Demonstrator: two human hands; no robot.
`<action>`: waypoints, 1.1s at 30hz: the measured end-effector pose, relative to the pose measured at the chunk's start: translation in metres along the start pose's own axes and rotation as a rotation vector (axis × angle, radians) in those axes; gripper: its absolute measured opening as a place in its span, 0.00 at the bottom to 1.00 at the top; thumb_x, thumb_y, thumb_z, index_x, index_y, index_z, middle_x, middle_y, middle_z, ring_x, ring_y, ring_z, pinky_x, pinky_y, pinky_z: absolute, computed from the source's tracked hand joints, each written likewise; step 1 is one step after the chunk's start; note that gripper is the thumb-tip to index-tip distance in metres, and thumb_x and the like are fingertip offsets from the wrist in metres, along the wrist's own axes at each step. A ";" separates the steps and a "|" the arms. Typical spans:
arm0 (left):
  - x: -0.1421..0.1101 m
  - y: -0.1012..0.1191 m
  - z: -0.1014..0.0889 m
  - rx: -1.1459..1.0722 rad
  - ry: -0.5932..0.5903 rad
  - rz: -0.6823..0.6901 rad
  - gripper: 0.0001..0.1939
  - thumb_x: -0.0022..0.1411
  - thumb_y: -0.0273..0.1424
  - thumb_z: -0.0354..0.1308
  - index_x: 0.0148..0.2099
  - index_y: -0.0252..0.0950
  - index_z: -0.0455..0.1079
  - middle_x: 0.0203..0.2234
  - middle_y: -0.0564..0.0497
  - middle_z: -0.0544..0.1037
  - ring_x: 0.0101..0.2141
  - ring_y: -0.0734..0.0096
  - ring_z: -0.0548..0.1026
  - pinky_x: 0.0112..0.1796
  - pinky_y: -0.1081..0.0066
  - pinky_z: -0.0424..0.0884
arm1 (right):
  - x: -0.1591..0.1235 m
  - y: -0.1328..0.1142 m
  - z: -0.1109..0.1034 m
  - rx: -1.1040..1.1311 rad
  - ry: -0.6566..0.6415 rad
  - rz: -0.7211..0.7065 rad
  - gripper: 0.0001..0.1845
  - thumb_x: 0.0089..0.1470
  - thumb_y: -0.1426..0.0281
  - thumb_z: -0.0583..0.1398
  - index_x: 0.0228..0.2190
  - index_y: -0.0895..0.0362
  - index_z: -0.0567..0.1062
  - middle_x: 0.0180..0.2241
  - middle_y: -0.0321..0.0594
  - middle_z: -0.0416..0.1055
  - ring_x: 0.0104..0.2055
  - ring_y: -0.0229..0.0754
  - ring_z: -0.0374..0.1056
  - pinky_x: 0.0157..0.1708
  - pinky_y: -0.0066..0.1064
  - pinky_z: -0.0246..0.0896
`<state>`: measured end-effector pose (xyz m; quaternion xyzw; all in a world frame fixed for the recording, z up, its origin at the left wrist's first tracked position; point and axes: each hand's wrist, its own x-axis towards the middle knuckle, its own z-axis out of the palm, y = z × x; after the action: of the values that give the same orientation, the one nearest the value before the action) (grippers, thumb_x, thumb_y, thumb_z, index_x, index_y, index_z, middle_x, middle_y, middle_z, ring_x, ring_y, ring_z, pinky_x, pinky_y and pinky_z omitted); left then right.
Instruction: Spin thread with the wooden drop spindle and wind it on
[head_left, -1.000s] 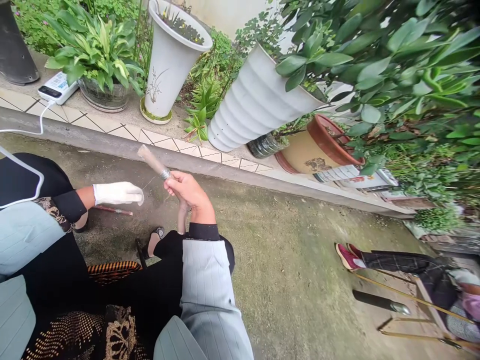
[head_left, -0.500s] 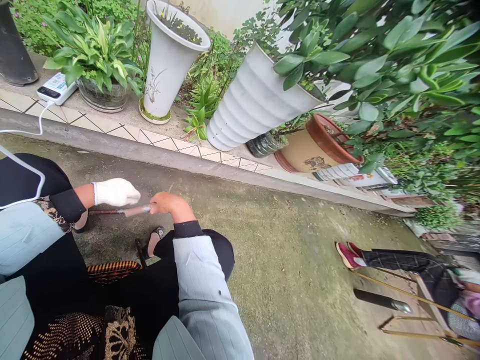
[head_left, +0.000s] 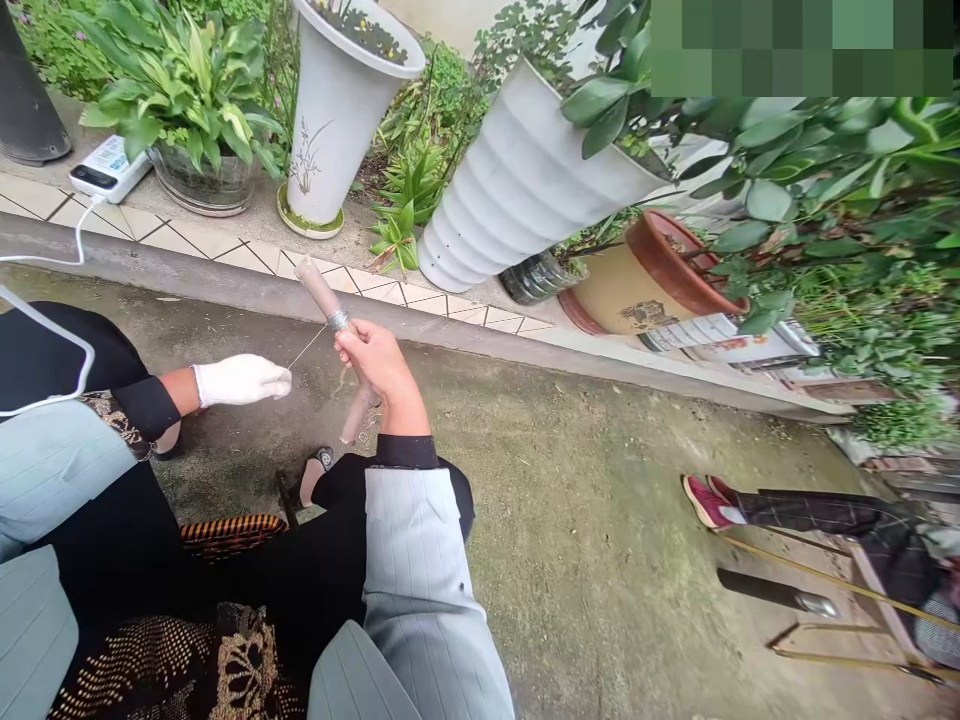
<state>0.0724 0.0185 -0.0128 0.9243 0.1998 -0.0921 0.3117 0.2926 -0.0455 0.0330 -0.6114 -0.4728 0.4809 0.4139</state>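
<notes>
My left hand (head_left: pixel 244 380), in a white glove, is closed with its fingertips pinched on one end of a thin wire or thread (head_left: pixel 309 347). The strand runs taut up to a silvery winding (head_left: pixel 338 320) around a brownish-pink stick (head_left: pixel 319 287). My bare right hand (head_left: pixel 379 358) is wrapped around the middle of this stick, just below the winding. The stick is tilted, its upper end towards the tiled ledge and its lower end below my fingers. A few loose loops of strand (head_left: pixel 369 425) hang by that lower end.
A tiled ledge (head_left: pixel 247 256) holds a white tall pot (head_left: pixel 322 130), a ribbed white pot (head_left: pixel 517 180), a brown-rimmed pot (head_left: pixel 637 275) and a white power bank (head_left: pixel 112 170) with a cable. At right, another person's red shoe (head_left: pixel 703 502) is beside a wooden frame (head_left: pixel 817 655).
My right hand has risen and turned the stick from nearly level to steeply tilted. My left hand is now apart from it, with the strand stretched between them.
</notes>
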 end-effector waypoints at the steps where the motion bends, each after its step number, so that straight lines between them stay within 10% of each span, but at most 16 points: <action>1: 0.000 0.002 0.000 0.043 0.009 0.012 0.19 0.67 0.41 0.41 0.36 0.36 0.69 0.26 0.51 0.75 0.24 0.71 0.69 0.27 0.75 0.58 | 0.002 0.003 0.001 -0.090 0.045 0.026 0.12 0.51 0.61 0.59 0.31 0.58 0.70 0.26 0.34 0.67 0.23 0.32 0.60 0.25 0.24 0.57; 5: -0.001 0.003 0.000 0.197 0.060 0.057 0.19 0.68 0.40 0.41 0.37 0.37 0.70 0.24 0.51 0.74 0.22 0.71 0.68 0.26 0.74 0.56 | 0.006 0.010 0.010 -0.703 0.160 0.108 0.11 0.55 0.62 0.58 0.35 0.57 0.73 0.32 0.42 0.73 0.33 0.41 0.68 0.34 0.30 0.60; 10: -0.005 -0.005 -0.007 0.415 0.158 0.015 0.17 0.67 0.39 0.45 0.35 0.36 0.70 0.18 0.50 0.71 0.18 0.72 0.65 0.24 0.73 0.53 | 0.006 0.015 0.030 -1.183 -0.146 0.216 0.12 0.55 0.65 0.59 0.40 0.58 0.75 0.41 0.50 0.75 0.43 0.48 0.70 0.38 0.33 0.59; 17: -0.005 -0.019 -0.013 0.522 0.287 -0.100 0.18 0.67 0.40 0.44 0.39 0.35 0.71 0.23 0.47 0.75 0.24 0.66 0.73 0.26 0.73 0.57 | -0.003 0.009 0.037 -0.569 -0.839 0.084 0.09 0.50 0.69 0.62 0.35 0.58 0.75 0.26 0.34 0.70 0.26 0.33 0.64 0.28 0.25 0.57; 21: 0.002 -0.018 -0.008 0.351 0.274 -0.170 0.18 0.68 0.38 0.42 0.45 0.35 0.70 0.31 0.47 0.78 0.30 0.66 0.75 0.28 0.73 0.59 | -0.004 -0.003 0.019 -0.006 -0.384 -0.059 0.12 0.49 0.64 0.61 0.34 0.59 0.71 0.26 0.32 0.67 0.25 0.30 0.61 0.27 0.24 0.58; 25: 0.004 -0.008 -0.006 0.336 0.159 -0.114 0.18 0.69 0.39 0.41 0.43 0.37 0.70 0.31 0.49 0.78 0.28 0.68 0.75 0.26 0.74 0.57 | 0.005 0.001 0.012 0.083 -0.003 -0.024 0.14 0.49 0.60 0.62 0.28 0.58 0.68 0.25 0.33 0.66 0.22 0.30 0.59 0.23 0.23 0.56; 33: 0.001 -0.001 -0.002 0.451 0.138 -0.037 0.16 0.67 0.39 0.45 0.37 0.36 0.70 0.18 0.50 0.72 0.19 0.70 0.69 0.24 0.73 0.55 | 0.015 0.019 0.028 -0.741 0.121 0.123 0.12 0.56 0.63 0.57 0.37 0.57 0.73 0.34 0.43 0.74 0.35 0.41 0.69 0.34 0.30 0.61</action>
<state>0.0732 0.0206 -0.0124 0.9709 0.2117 -0.0768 0.0813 0.2700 -0.0329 0.0061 -0.7739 -0.5520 0.2644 0.1624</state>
